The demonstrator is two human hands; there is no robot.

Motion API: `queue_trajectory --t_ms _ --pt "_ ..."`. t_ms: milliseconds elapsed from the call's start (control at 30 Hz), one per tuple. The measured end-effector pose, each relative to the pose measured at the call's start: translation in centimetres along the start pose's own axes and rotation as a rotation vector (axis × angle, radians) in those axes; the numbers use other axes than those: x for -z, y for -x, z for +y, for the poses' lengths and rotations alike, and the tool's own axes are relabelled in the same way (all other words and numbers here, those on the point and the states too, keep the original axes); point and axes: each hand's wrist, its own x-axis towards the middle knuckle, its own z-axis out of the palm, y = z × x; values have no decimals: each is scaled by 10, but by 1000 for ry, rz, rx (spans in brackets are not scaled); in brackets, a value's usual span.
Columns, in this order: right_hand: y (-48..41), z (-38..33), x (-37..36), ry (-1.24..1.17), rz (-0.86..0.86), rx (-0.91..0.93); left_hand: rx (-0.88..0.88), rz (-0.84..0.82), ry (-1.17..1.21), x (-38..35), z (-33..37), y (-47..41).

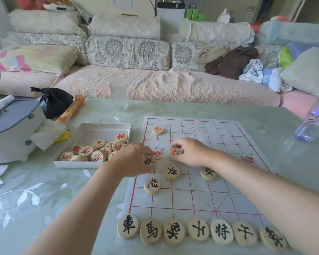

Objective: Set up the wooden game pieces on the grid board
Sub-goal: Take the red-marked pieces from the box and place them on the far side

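Both hands on pieces, middle of the grid board

Head cam: right hand pinches a red-lettered piece under curled fingertips, sitting on a line around mid-board. Left hand grips a black-lettered piece right at the board's left edge, just beside the white box of red pieces. A black row lines the near edge, and the far right squares lie open

The right forearm half hides one black-lettered piece; the frame edge crops the bottle.
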Motion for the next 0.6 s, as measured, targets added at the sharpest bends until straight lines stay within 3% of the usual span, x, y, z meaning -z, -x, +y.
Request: queue_trajectory --t_ms 267,433,600 --pt "-2 -15 -4 140 20 42 30 92 170 -4 1 -2" --pt "-4 -53 -4 -346 -10 140 80 199 296 0 0 -1" --pt "-14 -71 -11 -636 -59 39 123 263 394 5 -8 5"
